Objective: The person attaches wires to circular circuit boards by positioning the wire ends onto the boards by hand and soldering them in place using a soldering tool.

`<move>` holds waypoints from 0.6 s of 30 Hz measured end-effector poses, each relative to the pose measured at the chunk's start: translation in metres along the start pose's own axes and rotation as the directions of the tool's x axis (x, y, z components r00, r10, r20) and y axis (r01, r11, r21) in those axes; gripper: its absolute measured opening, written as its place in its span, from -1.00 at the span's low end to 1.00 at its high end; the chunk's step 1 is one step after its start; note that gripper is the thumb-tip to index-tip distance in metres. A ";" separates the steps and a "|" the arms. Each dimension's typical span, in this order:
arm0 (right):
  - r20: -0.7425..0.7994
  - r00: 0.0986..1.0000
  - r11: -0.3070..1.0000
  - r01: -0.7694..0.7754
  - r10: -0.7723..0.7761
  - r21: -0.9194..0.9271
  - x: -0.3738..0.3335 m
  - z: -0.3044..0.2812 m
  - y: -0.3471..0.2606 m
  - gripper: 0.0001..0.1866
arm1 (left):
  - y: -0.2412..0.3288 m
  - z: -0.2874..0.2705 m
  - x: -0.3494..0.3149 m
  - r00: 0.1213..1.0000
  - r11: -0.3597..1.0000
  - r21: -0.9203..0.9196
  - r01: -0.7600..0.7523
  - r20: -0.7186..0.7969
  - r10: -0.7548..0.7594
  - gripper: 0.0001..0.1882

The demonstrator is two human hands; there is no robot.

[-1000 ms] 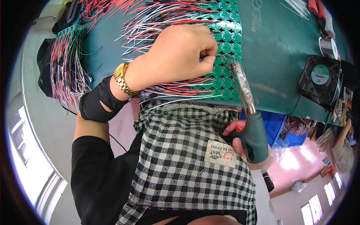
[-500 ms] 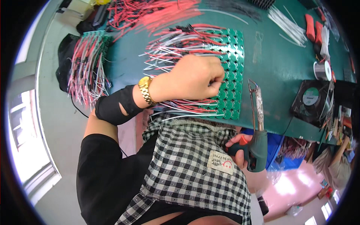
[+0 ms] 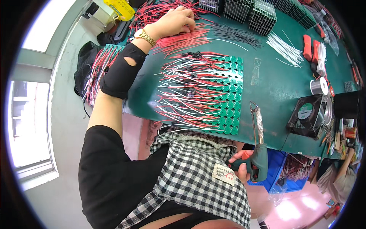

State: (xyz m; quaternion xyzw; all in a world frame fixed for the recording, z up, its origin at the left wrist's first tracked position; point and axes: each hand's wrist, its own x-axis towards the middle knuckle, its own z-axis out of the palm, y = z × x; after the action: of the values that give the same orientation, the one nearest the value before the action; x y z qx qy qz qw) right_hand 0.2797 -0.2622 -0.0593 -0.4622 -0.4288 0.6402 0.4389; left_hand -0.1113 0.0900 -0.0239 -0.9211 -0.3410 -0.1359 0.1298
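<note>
My left hand (image 3: 174, 23) reaches over a spread of red wires (image 3: 183, 41) at the far side of the table, fingers curled down and pinched on a red wire. My right hand (image 3: 241, 172), low by the apron, is closed round the grip of a green soldering gun (image 3: 260, 162). Its metal tip points away from me, beside the panel and apart from it. The panel of small round green circuit boards (image 3: 230, 101) lies at the near table edge. Rows of red, white and black wires (image 3: 190, 87) trail leftward from it.
Black wires (image 3: 236, 36) and white wires (image 3: 285, 49) lie at the back, near stacked dark gridded blocks (image 3: 262, 17). A solder spool (image 3: 318, 86) and a fan (image 3: 306, 114) stand at right. Another wired panel (image 3: 100, 70) sits at left. Below the table is a blue bin (image 3: 276, 179).
My left hand has moved from the wired panel up to the loose red wires. My right hand still holds the soldering gun in nearly the same place. The view has shifted slightly.
</note>
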 end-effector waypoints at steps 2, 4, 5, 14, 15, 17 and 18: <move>-0.049 0.996 0.997 0.069 -0.068 0.024 -0.002 0.011 -0.001 -0.68 | -0.003 0.004 0.001 1.000 0.999 -0.031 -0.022 0.020 0.022 -0.89; -0.099 0.985 0.989 0.142 -0.138 0.036 0.000 0.017 -0.012 -0.67 | -0.003 0.003 0.004 0.995 0.984 -0.179 -0.001 -0.102 -0.017 -0.85; -0.209 0.947 0.969 -0.231 0.244 0.086 0.001 0.018 -0.025 -0.63 | 0.003 -0.001 0.003 0.980 0.970 -0.239 0.050 -0.175 -0.094 -0.86; -0.186 0.982 0.991 -0.002 0.026 0.131 0.002 0.037 -0.035 -0.57 | 0.149 -0.062 -0.001 0.854 0.592 -0.704 0.393 0.042 -0.518 -0.97; -0.113 0.994 0.991 0.021 -0.006 0.129 0.002 0.029 -0.031 -0.59 | 0.174 -0.067 0.002 0.860 0.521 -0.761 0.386 0.092 -0.501 -0.97; -0.043 0.997 0.995 0.071 -0.068 0.067 0.007 0.027 -0.028 -0.60 | 0.203 -0.069 -0.011 0.900 0.523 -0.784 0.334 0.101 -0.423 -0.96; -0.059 0.997 0.997 0.055 -0.051 0.061 0.007 0.025 -0.019 -0.60 | 0.213 -0.065 -0.015 0.919 0.507 -0.808 0.301 0.103 -0.380 -0.94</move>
State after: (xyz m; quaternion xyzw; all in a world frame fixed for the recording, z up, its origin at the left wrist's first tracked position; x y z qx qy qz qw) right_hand 0.2570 -0.2541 -0.0375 -0.4548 -0.4078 0.6279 0.4823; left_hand 0.0079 -0.0968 0.0004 -0.7849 -0.4089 -0.3390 -0.3191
